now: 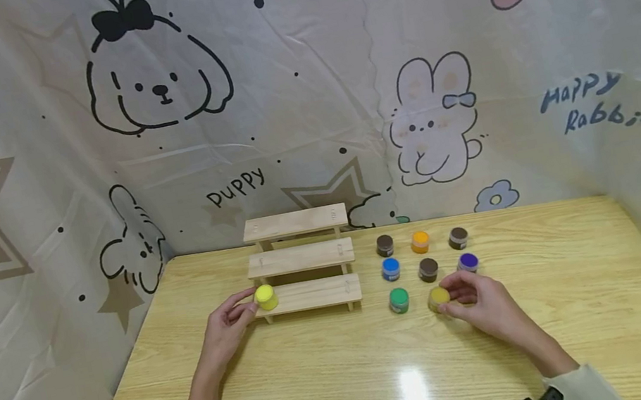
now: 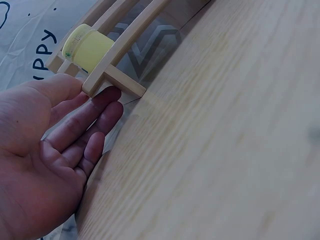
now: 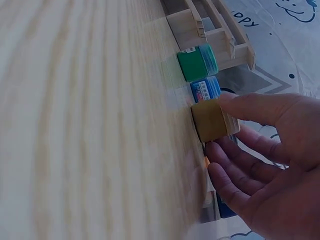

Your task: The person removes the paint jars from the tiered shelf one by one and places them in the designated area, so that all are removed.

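Note:
A small bright yellow paint jar (image 1: 265, 297) stands at the left end of the lowest step of a three-tier wooden display stand (image 1: 311, 294). My left hand (image 1: 229, 328) is beside that jar, at the step's end. In the left wrist view its thumb and loosely bent fingers lie about the end of the wood, apart from the yellow jar (image 2: 91, 48). My right hand (image 1: 481, 300) pinches a dark yellow paint jar (image 1: 439, 298) between thumb and fingers, near its lid. In the right wrist view the dark yellow jar (image 3: 210, 120) appears at the tabletop.
Left of the right hand is a green jar (image 1: 399, 300). Behind stand a blue jar (image 1: 391, 268), a purple jar (image 1: 468, 262), an orange jar (image 1: 420, 242) and dark brown jars (image 1: 428, 270). A printed curtain (image 1: 313, 122) hangs behind the wooden table (image 1: 326, 378).

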### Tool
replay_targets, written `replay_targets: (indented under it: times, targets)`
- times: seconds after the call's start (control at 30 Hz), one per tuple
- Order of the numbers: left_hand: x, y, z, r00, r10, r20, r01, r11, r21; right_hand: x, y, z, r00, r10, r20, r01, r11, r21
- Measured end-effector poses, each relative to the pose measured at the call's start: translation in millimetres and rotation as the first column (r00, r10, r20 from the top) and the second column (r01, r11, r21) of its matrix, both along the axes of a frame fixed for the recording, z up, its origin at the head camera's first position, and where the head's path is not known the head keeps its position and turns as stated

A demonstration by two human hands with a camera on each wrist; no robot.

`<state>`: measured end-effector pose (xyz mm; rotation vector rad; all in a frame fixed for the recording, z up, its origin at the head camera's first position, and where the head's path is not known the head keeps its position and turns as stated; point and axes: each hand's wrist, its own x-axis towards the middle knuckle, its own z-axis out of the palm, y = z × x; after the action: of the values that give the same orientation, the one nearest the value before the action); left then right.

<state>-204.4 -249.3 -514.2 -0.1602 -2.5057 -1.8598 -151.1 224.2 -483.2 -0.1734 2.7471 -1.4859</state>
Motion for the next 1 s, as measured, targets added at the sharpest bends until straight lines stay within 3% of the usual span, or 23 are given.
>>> replay_targets:
  times: [0.5,0.77,1.0]
  targets:
    - [0.0,1,3.4,1.000,0.001,0.016,-0.001,1.000,0.011,7.2,-13,20.4,0.984,-0.016,-0.176,0.013,1.000,-0.019]
    - [1.2,1,3.9,1.000,0.011,0.014,-0.011,1.000,-0.013,1.0,-42,27.8,0.949,0.069,-0.307,-0.099,0.992,-0.081]
    - [1.3,1,2.4,1.000,0.012,0.009,-0.012,1.000,-0.011,-4.8,-73,33.5,0.937,0.144,-0.319,-0.188,0.976,-0.110]
